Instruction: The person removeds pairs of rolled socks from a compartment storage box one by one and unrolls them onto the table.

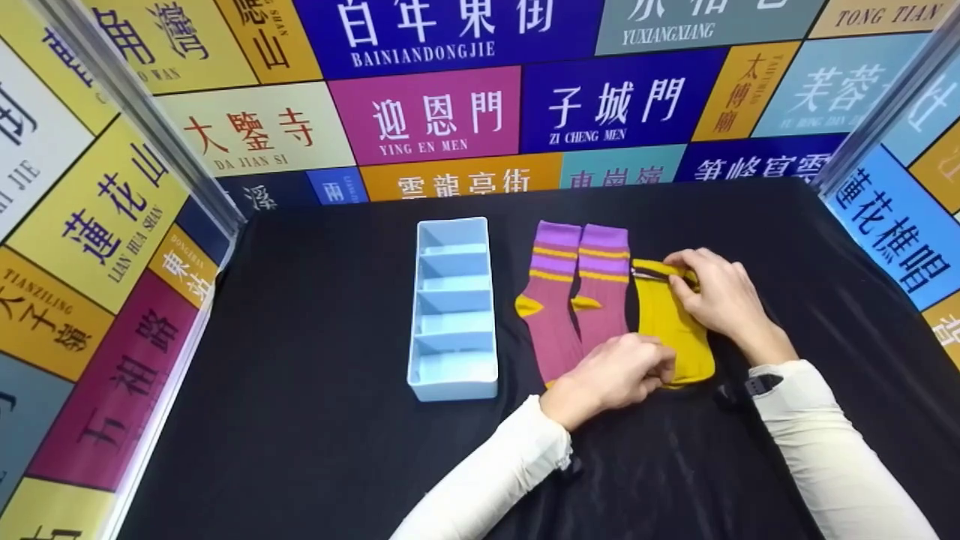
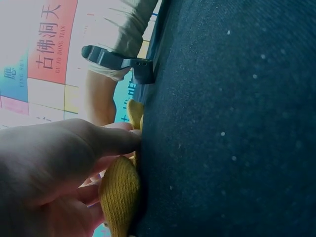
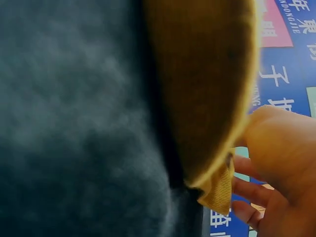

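A yellow sock point(image 1: 671, 326) lies folded on the black cloth, its cuff at the far end. My right hand point(image 1: 716, 289) holds that cuff at its right corner, thumb and fingers bent over the edge. In the right wrist view, the fingers of the right hand point(image 3: 281, 173) meet the cuff beyond the yellow knit point(image 3: 207, 89). My left hand point(image 1: 619, 371) is at the near left end, fingers curled down on the fabric. The left wrist view has the thumb and fingers of the left hand point(image 2: 64, 168) about a raised yellow fold point(image 2: 121, 190).
Two pink-and-purple striped socks point(image 1: 551, 300) lie side by side left of the yellow one, partly under the left forearm. Further left stands a light blue divided box point(image 1: 454, 390) with several compartments. Printed panels point(image 1: 424, 116) wall the black-covered table point(image 1: 315, 360) at back and sides.
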{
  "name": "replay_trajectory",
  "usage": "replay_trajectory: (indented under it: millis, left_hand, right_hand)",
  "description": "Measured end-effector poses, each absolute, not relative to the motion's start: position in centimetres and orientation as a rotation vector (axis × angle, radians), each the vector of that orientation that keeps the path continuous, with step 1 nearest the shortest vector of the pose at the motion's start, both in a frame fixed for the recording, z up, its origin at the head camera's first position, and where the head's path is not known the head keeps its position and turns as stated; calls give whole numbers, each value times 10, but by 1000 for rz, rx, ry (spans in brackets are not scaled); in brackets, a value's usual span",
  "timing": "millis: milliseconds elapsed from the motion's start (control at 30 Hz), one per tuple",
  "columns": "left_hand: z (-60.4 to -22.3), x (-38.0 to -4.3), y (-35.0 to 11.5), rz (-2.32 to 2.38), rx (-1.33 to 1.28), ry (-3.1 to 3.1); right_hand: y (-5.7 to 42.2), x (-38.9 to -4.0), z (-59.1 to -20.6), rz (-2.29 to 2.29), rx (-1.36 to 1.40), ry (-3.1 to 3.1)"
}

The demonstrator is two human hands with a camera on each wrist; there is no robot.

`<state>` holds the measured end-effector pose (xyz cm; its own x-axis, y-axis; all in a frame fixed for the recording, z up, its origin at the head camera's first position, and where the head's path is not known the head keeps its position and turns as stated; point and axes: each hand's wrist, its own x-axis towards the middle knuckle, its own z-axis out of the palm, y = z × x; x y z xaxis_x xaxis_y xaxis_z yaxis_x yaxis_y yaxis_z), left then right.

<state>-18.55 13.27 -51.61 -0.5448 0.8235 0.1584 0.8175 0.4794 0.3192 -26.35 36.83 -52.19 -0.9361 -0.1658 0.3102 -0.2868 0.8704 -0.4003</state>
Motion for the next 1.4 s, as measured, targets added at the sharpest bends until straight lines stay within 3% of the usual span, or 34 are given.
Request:
replay_trajectory:
  millis: [967, 1400]
  left_hand:
    - [-517, -186, 132, 560, 1488, 2685]
    - [-518, -189, 133, 642, 1456, 2646]
  right_hand:
    - [372, -298, -521, 564, 328, -2814]
    - [372, -308, -518, 685, -50, -2838]
